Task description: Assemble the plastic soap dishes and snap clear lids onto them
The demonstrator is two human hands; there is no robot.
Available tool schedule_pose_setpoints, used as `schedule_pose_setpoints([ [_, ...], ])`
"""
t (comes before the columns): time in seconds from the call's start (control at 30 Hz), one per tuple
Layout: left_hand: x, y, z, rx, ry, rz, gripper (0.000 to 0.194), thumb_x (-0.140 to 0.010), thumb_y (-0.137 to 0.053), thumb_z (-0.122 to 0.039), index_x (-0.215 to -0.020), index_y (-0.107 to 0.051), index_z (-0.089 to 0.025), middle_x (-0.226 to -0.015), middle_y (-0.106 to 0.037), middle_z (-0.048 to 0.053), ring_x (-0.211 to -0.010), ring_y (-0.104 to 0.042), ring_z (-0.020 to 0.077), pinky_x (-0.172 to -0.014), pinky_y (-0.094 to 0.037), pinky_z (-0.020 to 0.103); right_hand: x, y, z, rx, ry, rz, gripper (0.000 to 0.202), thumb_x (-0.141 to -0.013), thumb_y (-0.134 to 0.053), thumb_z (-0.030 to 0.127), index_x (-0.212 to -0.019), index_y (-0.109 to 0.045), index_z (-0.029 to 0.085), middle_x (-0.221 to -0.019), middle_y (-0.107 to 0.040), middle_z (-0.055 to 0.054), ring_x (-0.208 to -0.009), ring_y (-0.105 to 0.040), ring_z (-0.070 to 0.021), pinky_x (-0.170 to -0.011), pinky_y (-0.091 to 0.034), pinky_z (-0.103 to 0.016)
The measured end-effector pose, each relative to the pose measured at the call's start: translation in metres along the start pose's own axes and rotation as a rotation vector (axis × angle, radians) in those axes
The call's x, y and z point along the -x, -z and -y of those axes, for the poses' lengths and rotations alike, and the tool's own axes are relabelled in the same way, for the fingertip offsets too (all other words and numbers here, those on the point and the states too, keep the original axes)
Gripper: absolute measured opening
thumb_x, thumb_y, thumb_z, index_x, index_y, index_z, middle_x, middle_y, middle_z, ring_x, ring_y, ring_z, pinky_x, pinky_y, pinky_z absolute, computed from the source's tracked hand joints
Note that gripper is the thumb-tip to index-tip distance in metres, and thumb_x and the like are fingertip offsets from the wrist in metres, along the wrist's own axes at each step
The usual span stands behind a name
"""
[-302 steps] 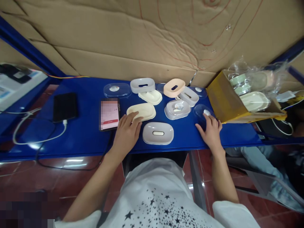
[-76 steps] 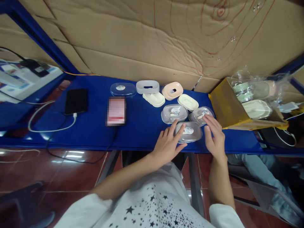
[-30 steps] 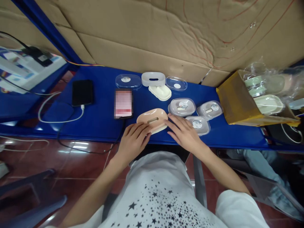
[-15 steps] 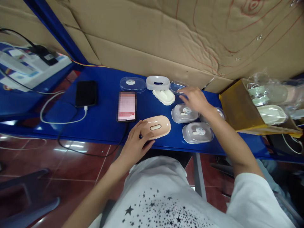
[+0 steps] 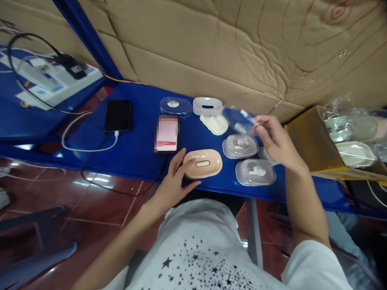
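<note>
My left hand [image 5: 177, 175] rests against the left end of a peach oval case [image 5: 208, 169], fingers apart, at the table's front edge. Between the fingers and thumb of my right hand [image 5: 272, 137] is a clear plastic lid [image 5: 240, 120], raised, tilted and blurred. Below it lie clear-covered oval cases, one nearer the back [image 5: 234, 146] and one in front [image 5: 260, 179]; another is partly hidden by my right hand. A cream oval piece [image 5: 219, 125] sits in front of a translucent white frame [image 5: 198, 108]. Left of the frame lies a second clear lid [image 5: 184, 110].
A phone with a lit screen [image 5: 166, 135] lies left of the peach case. Farther left is a black device [image 5: 117, 114] on a white cable. An open carton [image 5: 311, 137] holding wrapped cases stands at right. Cardboard [image 5: 211, 52] lines the back.
My right hand has lifted the clear lid from beside the white frame and moved right and toward me. My left hand stays by the peach case, its fingers a little more spread. The view has shifted slightly.
</note>
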State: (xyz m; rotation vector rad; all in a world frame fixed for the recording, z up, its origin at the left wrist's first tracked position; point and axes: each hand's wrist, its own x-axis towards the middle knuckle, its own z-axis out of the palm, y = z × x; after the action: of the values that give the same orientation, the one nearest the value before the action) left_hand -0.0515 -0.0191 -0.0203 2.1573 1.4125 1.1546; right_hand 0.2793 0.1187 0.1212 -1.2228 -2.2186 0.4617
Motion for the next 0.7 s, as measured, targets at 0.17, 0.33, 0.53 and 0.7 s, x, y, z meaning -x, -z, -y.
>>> schedule_pose_setpoints([
  [0.17,-0.001,0.001,0.002,0.042,0.017,-0.04,0.096,-0.095,-0.086,-0.028,-0.17,-0.028,-0.04,-0.178,-0.031,0.017,-0.164,-0.041,0.04,-0.128,-0.048,0.064,0.006,-0.045,0.027,-0.23,-0.081,0.419,0.044,-0.116,-0.037,0.054,-0.138,-0.063,0.026,-0.103,-0.074,-0.003,-0.085,-0.07,-0.0191,-0.083,-0.058,-0.035],
  [0.33,-0.002,0.005,0.003,0.062,-0.029,0.114,0.079,-0.103,-0.075,-0.027,-0.169,-0.036,-0.043,-0.181,-0.031,0.013,-0.163,-0.044,0.0357,-0.128,-0.049,0.059,-0.014,-0.081,0.025,-0.096,-0.072,0.46,0.044,-0.117,-0.035,0.044,-0.129,-0.071,0.021,-0.11,-0.079,-0.009,-0.102,-0.075,-0.0236,-0.096,-0.06,-0.041],
  [0.53,-0.001,0.004,0.002,0.088,-0.01,0.133,0.062,-0.105,-0.071,-0.025,-0.161,-0.05,-0.038,-0.175,-0.041,0.014,-0.159,-0.05,0.034,-0.129,-0.049,0.058,0.018,-0.081,0.039,0.262,0.163,0.355,0.054,-0.115,-0.047,0.051,-0.159,-0.059,0.022,-0.164,-0.058,-0.019,-0.154,-0.054,-0.0401,-0.124,-0.046,-0.066],
  [0.7,-0.001,0.004,0.003,0.083,0.071,0.135,0.069,-0.103,-0.075,-0.03,-0.164,-0.045,-0.041,-0.174,-0.044,0.012,-0.161,-0.048,0.0337,-0.13,-0.047,0.059,0.039,-0.092,0.036,0.163,0.315,0.477,0.066,-0.115,-0.05,0.052,-0.175,-0.032,0.032,-0.18,-0.037,-0.014,-0.167,-0.036,-0.0344,-0.132,-0.039,-0.065],
])
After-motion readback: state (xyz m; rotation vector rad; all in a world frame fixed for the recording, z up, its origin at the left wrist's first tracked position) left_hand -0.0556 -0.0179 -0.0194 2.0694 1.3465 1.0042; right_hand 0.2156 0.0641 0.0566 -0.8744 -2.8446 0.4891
